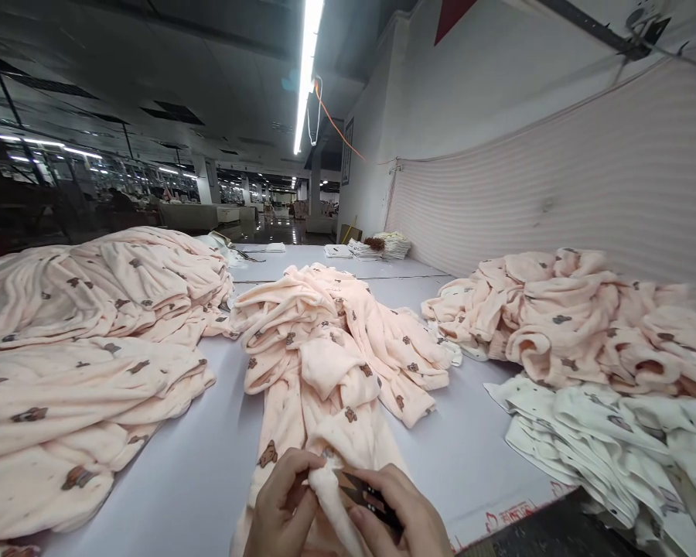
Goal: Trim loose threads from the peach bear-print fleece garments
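Observation:
A pale pink fleece garment point(348, 371) with small brown bear prints lies in folds down the middle of the table, its near end at my hands. My left hand point(284, 503) pinches a whitish edge of this garment between thumb and fingers. Just right of it, my right hand point(406, 510) is closed around small dark thread snips point(368, 495), their tips pointing left at the pinched edge. Part of the snips is hidden by my fingers, so I cannot tell whether the blades touch the fabric.
A large heap of pink fleece point(93, 309) covers the left side. More pink garments point(562, 317) are piled at right, with white printed pieces point(603, 441) in front, near the edge. Small white stacks point(394, 246) stand at the far end beside a striped cloth-covered wall point(533, 201).

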A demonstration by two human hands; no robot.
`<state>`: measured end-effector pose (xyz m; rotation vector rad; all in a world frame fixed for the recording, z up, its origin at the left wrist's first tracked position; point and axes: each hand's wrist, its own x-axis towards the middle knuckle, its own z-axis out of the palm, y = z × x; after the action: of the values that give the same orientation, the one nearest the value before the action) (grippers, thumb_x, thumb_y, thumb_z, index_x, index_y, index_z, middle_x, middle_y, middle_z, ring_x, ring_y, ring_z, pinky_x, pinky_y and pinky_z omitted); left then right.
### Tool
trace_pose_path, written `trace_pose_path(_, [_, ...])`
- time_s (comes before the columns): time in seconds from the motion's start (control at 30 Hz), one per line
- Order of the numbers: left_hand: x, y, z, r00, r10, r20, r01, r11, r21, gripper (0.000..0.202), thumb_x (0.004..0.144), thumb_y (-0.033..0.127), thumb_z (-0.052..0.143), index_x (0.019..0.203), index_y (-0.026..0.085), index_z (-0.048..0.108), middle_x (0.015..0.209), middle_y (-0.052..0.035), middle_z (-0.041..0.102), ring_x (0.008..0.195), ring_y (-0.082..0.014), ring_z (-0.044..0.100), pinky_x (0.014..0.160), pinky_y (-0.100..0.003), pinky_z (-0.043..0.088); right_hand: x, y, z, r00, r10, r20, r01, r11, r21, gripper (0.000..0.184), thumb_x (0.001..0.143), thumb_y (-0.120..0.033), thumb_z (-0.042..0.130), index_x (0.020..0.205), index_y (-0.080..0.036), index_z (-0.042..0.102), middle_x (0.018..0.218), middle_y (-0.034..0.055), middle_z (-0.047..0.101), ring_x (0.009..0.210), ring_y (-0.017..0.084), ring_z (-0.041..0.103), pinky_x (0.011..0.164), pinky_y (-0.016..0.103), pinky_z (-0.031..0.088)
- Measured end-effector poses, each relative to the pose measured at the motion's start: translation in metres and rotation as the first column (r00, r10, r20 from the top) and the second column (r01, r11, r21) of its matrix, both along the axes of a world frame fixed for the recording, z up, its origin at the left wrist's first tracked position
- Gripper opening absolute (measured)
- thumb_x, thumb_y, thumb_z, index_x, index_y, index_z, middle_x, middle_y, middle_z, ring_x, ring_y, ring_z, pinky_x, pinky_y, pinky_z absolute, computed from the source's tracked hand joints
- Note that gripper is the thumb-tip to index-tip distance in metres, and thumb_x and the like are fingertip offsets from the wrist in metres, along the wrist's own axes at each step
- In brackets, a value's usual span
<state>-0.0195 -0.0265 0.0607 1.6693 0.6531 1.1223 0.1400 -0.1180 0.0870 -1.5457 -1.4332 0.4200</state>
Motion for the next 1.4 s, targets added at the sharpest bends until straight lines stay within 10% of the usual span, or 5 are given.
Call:
trace_pose_path(0.3, [0.014, 0.0, 0.009, 1.0, -0.016, -0.018, 0.015, 0.999, -0.035, 0.012, 0.083, 0.022, 0.054, 0.093, 0.025, 0.061, 0.088, -0.0004, 0.061, 0.084, -0.0171, 0.061, 0.071, -0.024, 0.052, 0.002, 0.007, -0.008, 0.996, -0.039, -0.074, 0.043, 0.997, 0.058, 0.023, 0.085, -0.042, 0.056, 0.096, -0.029, 0.072, 0.082, 0.0017, 0.071, 0.076, 0.017, 0.067, 0.066, 0.02, 0.048])
trace_pose_path(0.5, [0.042, 0.003, 0.023, 0.986, 0.026, -0.168, 0.021, 0.961, 0.275, 0.025, 0.082, 0.01, 0.046, 0.097, 0.023, 0.061, 0.089, -0.0037, 0.061, 0.084, -0.0181, 0.062, 0.073, -0.028, 0.053, 0.002, 0.003, -0.017, 0.95, -0.247, -0.192, 0.272, 0.955, 0.12, 0.035, 0.074, -0.053, 0.065, 0.091, -0.023, 0.066, 0.076, 0.0018, 0.063, 0.064, 0.017, 0.059, 0.057, 0.021, 0.045])
trace_pose_path(1.0, [0.115, -0.004, 0.013, 0.849, -0.096, -0.52, 0.312, 0.884, 0.347, 0.03, 0.078, 0.018, 0.054, 0.107, 0.025, 0.057, 0.127, -0.0101, 0.056, 0.126, -0.0311, 0.045, 0.107, -0.069, 0.017, 0.081, -0.019, -0.027, 0.762, -0.374, -0.529, 0.352, 0.924, -0.147, 0.042, 0.074, -0.06, 0.061, 0.07, -0.019, 0.055, 0.055, -0.0071, 0.039, 0.05, 0.01, 0.034, 0.048, 0.02, 0.029])
trace_pose_path(1.2, [0.127, -0.01, 0.022, 0.907, -0.09, -0.411, 0.24, 0.913, 0.33, 0.019, 0.084, 0.017, 0.048, 0.09, 0.023, 0.065, 0.115, -0.0092, 0.059, 0.113, -0.027, 0.054, 0.103, -0.058, 0.034, 0.07, -0.02, -0.022, 0.832, -0.229, -0.505, 0.211, 0.973, -0.093, 0.042, 0.074, -0.059, 0.061, 0.065, -0.018, 0.054, 0.054, -0.0065, 0.041, 0.051, 0.009, 0.037, 0.049, 0.02, 0.03])
trace_pose_path(1.4, [0.122, 0.011, 0.024, 0.949, -0.241, -0.201, 0.238, 0.97, -0.044, 0.032, 0.091, 0.039, 0.044, 0.087, 0.022, 0.071, 0.095, -0.005, 0.063, 0.098, -0.021, 0.059, 0.091, -0.038, 0.048, 0.079, -0.029, -0.015, 0.933, -0.356, -0.059, 0.357, 0.934, 0.005, 0.028, 0.082, -0.046, 0.059, 0.098, -0.024, 0.065, 0.088, 0.0026, 0.065, 0.08, 0.02, 0.061, 0.071, 0.025, 0.045])
